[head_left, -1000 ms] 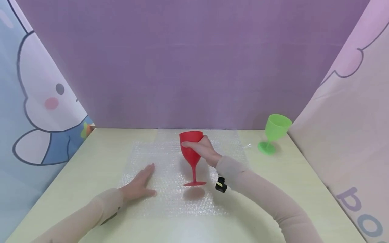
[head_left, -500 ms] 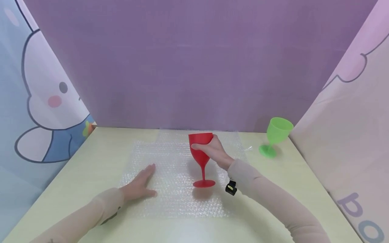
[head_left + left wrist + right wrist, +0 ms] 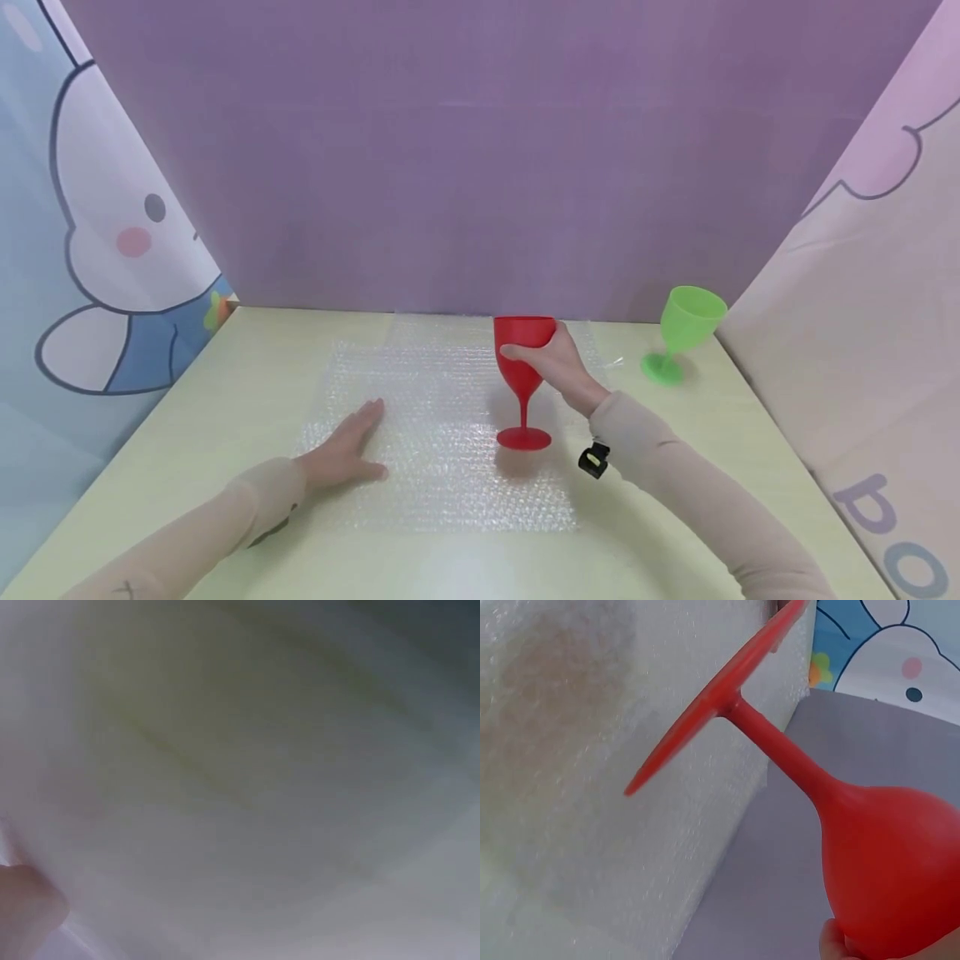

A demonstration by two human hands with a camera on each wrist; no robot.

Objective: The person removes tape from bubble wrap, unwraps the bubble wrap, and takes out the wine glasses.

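Observation:
My right hand (image 3: 558, 362) grips a red goblet (image 3: 522, 379) around its bowl, thumb across the near side. The goblet is upright, its round foot over the right part of a sheet of bubble wrap (image 3: 435, 467), with a reddish shadow below it. In the right wrist view the goblet's stem and foot (image 3: 705, 705) show above the wrap. My left hand (image 3: 345, 450) rests on the wrap's left side, fingers straight and thumb spread. The left wrist view is mostly a blur, with a fingertip (image 3: 26, 911) at its lower left.
A green goblet (image 3: 690, 321) stands upright at the back right of the pale table (image 3: 720, 467). A purple panel (image 3: 480, 167) closes off the back. Printed cloth panels stand at the left (image 3: 97, 250) and right (image 3: 862, 333).
My right hand has carried the red goblet to the right over the bubble wrap. My left hand has stayed in place. The head view has shifted slightly.

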